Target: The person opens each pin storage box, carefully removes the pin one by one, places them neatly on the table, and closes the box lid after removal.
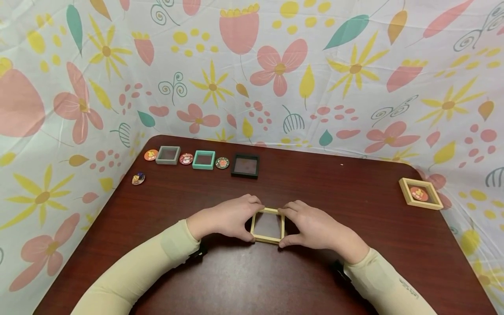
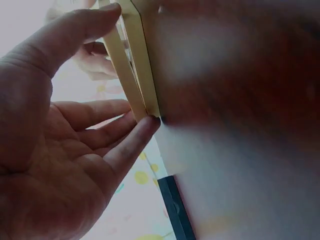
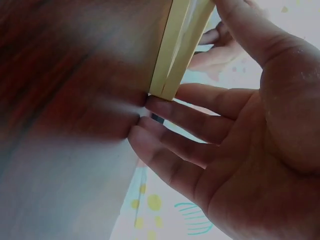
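A square pale-yellow display frame (image 1: pixel 268 239) with a see-through film in the middle lies flat on the table in front of me. My left hand (image 1: pixel 230 218) grips its left side, thumb at the near corner and fingers at the far corner. On the opposite side my right hand (image 1: pixel 315 225) holds it the same way. In the left wrist view the frame's edge (image 2: pixel 142 60) shows two layers with a narrow wedge-shaped gap that closes toward the far corner. The right wrist view shows the two layers (image 3: pixel 170 75) close together, the fingertips (image 3: pixel 160 106) at the far corner.
Along the back left stand a grey frame (image 1: pixel 168 162), a teal frame (image 1: pixel 203 166) and a black frame (image 1: pixel 244 176), with round badges (image 1: pixel 186 158) between them. Another badge (image 1: pixel 138 178) lies near the left edge. At the right edge a yellow frame (image 1: pixel 423 204) surrounds an orange badge (image 1: pixel 419 194).
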A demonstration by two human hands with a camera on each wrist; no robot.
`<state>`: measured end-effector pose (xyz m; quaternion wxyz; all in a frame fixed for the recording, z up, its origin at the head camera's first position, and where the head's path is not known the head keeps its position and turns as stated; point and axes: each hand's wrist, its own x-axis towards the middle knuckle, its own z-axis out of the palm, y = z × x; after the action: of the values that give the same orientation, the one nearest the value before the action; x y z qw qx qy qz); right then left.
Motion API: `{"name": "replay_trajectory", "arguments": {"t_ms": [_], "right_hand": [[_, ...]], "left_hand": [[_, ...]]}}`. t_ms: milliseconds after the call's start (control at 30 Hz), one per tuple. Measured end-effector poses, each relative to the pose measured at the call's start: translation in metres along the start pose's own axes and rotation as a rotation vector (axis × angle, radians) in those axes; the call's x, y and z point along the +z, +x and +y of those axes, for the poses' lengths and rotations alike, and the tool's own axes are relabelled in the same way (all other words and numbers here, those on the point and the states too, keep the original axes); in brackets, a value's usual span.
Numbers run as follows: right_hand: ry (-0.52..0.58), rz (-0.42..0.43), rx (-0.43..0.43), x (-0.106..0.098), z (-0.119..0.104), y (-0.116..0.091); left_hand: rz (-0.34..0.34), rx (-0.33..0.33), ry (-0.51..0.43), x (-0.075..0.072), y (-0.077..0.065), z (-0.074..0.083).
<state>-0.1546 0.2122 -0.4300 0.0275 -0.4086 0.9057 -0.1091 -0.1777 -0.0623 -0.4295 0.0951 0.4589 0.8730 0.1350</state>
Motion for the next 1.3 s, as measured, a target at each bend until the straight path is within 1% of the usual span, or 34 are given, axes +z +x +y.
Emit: {"name": "replay_trajectory", "arguments": {"t_ms": [367, 700, 1000, 1300], "right_hand": [[0.001, 0.028, 0.019, 0.0016, -0.0028, 0.003], [0.016, 0.046, 0.041, 0.0044, -0.003, 0.0049], [0.028, 0.055, 0.083, 0.0059, -0.0069, 0.0058], [0.029, 0.047, 0.078, 0.0061, -0.0049, 0.006]], "left_hand": [[-0.003, -0.027, 0.046, 0.0027, 0.0008, 0.0042], [-0.013, -0.053, 0.023, 0.0035, 0.0005, 0.0048], [-0.007, -0.085, 0.043, 0.0043, 0.0013, 0.0097], [-0.003, -0.086, 0.053, 0.0052, 0.0012, 0.0097]]}}
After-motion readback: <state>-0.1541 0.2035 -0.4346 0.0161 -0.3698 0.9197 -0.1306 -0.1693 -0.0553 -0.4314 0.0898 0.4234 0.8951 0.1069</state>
